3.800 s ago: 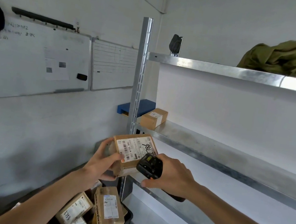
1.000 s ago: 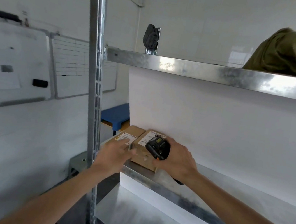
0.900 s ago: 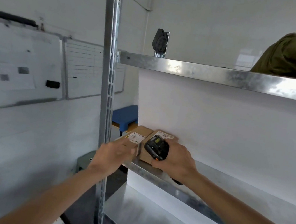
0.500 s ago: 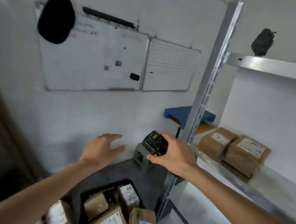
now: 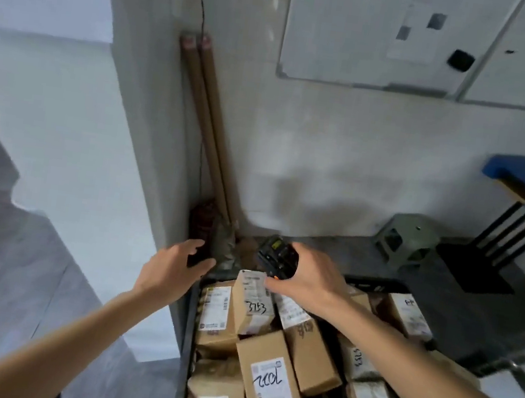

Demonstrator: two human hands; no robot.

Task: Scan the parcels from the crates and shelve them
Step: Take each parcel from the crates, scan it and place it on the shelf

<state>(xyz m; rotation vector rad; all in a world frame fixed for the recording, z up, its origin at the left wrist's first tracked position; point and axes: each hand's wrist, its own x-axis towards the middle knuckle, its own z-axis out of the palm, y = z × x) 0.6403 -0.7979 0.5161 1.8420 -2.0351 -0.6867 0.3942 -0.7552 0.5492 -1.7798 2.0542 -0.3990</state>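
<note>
Parcel shelved moments earlier. Left hand (image 5: 175, 269), now empty and loose-fingered, hovered lower centre by the crate (image 5: 373, 283). Right hand (image 5: 307, 280) gripped the scanner (image 5: 276, 257); next parcel due.

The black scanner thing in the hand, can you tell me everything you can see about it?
The scanner is a chunky black handheld that looks like plastic, with a small yellowish lit screen on top and a bit of orange at its lower edge. The right hand grips it from the side, fingers curled round it, so much of it is hidden. It hangs tilted above the far end of the black crate, just over a standing parcel.
</note>
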